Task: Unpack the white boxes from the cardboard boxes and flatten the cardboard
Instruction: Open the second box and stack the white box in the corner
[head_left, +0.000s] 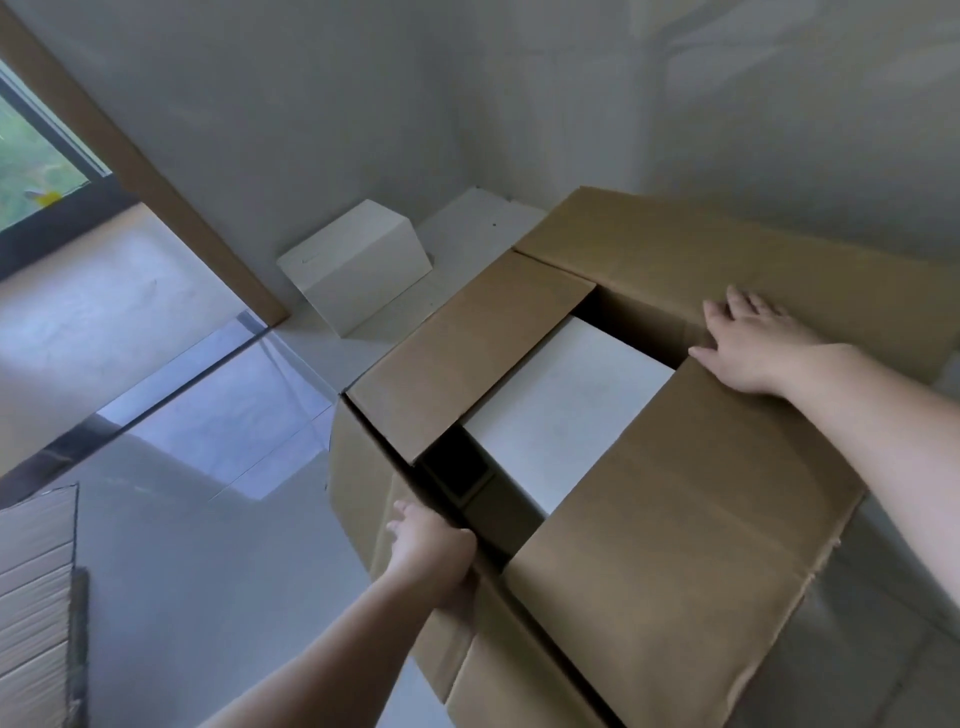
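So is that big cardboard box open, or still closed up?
Open. The cardboard box has its flaps spread apart, and a white box shows through the gap inside. The left hand and right hand are on its flaps.

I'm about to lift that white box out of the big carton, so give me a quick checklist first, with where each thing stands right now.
1. Flaps of the cardboard box folded clear: not ok, two overlap the white box.
2. Left hand free: not ok, grips the near edge.
3. Right hand free: ok, rests flat on the far flap.
4. Room beside the unpacked white box: ok, bare floor.
5. More boxes underneath: cannot tell.
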